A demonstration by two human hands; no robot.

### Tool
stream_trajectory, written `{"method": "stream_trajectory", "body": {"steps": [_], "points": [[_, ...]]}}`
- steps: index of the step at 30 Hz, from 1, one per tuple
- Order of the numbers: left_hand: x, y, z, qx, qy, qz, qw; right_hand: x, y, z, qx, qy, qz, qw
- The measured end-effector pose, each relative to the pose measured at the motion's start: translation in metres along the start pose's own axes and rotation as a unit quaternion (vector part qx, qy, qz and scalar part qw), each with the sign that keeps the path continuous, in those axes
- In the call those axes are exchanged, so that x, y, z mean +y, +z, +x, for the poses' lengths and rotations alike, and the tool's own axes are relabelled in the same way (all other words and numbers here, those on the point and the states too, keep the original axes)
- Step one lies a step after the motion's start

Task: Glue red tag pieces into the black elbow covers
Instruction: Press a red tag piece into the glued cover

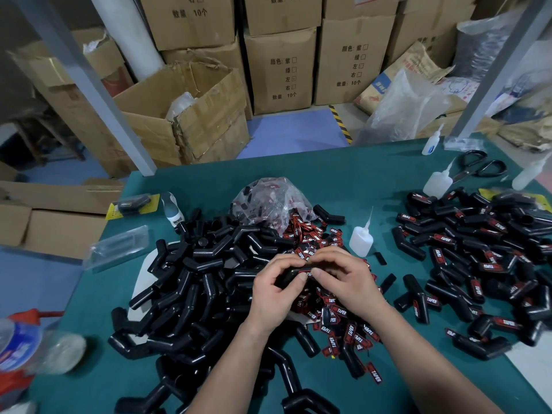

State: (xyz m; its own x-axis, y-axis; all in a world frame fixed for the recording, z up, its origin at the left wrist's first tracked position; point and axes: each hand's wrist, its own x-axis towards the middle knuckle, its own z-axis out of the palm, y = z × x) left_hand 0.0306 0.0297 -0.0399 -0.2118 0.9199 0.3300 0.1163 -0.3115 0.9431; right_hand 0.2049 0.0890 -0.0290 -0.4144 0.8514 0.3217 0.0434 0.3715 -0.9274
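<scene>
At centre frame, the left hand [273,283] and the right hand [343,276] together hold one black bent-tube plastic elbow cover [290,274] just above the green-covered counter [373,180]. The grip of each hand is narrow: fingers and thumb are curled round the cover, the left hand on its left end and the right hand on its right end. A red rectangular tag piece [307,274] with white lettering lies on the cover's near face, and both thumb tips meet at it. Below and to the right of the hands lies a scatter of loose red tags [337,319] printed "TAPER". A heap of untagged black covers [194,279] fills the left-centre of the counter. A spread of tagged black covers [478,249] occupies the right side. A translucent white glue bottle [361,239] with a long nozzle stands upright just above and to the right of the hands. A crumpled clear plastic bag [268,201] sits above the hands.
</scene>
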Motion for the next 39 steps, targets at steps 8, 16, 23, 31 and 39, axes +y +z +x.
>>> {"method": "stream_trajectory", "body": {"steps": [8, 16, 23, 31, 39], "points": [[0.001, 0.000, 0.000, 0.006, -0.059, -0.013, 0.998, -0.002, 0.000, 0.000, 0.006, 0.008, 0.027, 1.000], [0.005, 0.000, 0.000, -0.010, -0.049, -0.011, 0.999, 0.000, 0.005, -0.001, 0.011, 0.014, 0.014, 1.000], [0.003, -0.001, 0.001, 0.006, -0.046, -0.015, 0.999, -0.006, 0.007, -0.002, 0.019, 0.041, 0.063, 0.997], [-0.003, 0.002, 0.000, 0.021, 0.024, 0.025, 0.999, -0.006, -0.003, 0.000, -0.006, -0.023, -0.024, 0.999], [-0.001, 0.000, -0.001, 0.005, 0.021, 0.020, 1.000, -0.001, -0.006, 0.002, -0.021, -0.173, -0.146, 0.974]]}}
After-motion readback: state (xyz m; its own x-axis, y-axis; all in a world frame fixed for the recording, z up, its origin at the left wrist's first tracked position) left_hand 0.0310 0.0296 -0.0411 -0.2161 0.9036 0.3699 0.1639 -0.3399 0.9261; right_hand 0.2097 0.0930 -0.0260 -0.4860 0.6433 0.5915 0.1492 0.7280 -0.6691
